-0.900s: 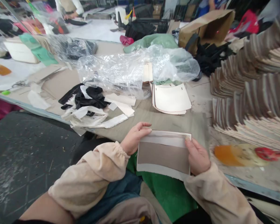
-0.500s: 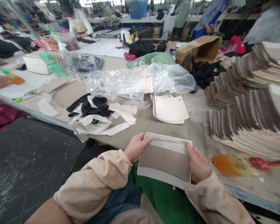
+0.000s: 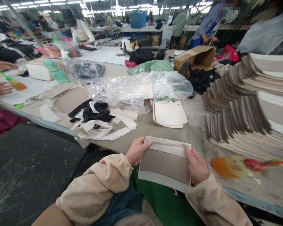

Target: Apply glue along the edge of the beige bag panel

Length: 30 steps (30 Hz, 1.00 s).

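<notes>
Holds a rectangular panel (image 3: 165, 166) over the lap and some green cloth (image 3: 160, 202), at the near edge of the counter (image 3: 273, 188). Runs lengthwise from left to right, with the right end slightly nearer the body. Turns a bowed, pale long edge toward the body and a straighter one toward the counter, and shows a taupe band between them. Reaches in from both sides in beige sleeves (image 3: 96, 185), with forearms angled toward each other. Pinches the far left corner in the left grip (image 3: 136, 151), narrowed to the panel's thickness, with the thumb on the face. Clasps the far right corner likewise in the right grip (image 3: 198, 166), hiding most fingertips behind. Has an amber-filled bottle (image 3: 233, 166) lying near the right grip.
</notes>
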Each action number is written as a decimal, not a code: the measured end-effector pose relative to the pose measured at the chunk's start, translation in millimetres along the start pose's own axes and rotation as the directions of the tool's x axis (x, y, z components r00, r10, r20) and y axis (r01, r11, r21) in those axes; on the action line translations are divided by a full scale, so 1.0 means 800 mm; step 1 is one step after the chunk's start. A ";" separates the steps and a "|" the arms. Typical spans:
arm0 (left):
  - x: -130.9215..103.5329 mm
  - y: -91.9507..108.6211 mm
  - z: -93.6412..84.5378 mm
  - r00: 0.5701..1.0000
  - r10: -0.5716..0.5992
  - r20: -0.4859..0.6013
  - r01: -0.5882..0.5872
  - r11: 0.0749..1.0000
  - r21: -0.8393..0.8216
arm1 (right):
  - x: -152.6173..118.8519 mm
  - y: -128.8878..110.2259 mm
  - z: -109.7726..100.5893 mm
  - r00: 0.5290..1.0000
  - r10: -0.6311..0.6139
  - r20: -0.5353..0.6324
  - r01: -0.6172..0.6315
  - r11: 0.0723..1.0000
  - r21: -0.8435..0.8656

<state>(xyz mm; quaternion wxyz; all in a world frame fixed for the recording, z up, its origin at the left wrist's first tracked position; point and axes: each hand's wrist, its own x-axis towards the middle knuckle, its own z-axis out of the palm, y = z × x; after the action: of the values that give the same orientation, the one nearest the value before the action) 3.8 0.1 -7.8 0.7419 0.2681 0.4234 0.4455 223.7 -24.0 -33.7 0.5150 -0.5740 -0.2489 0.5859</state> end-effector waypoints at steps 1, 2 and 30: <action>-0.002 0.002 0.002 1.000 0.003 0.015 -0.003 1.000 -0.009 | 0.000 0.000 0.001 1.000 -0.011 0.001 0.011 1.000 -0.004; -0.004 0.005 0.004 0.999 0.006 0.034 -0.005 1.000 -0.017 | -0.002 -0.001 0.002 1.000 -0.026 0.004 0.026 1.000 -0.015; -0.018 0.034 0.012 0.909 -0.032 0.415 0.065 0.996 -0.066 | -0.075 -0.160 -0.054 0.796 -0.605 -0.010 0.536 0.713 -0.451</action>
<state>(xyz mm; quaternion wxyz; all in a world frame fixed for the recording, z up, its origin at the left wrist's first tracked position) -2.9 -0.5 23.5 0.8355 0.3165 0.2455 0.3762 292.9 -45.9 94.8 0.5504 -0.6110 -0.4945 0.2815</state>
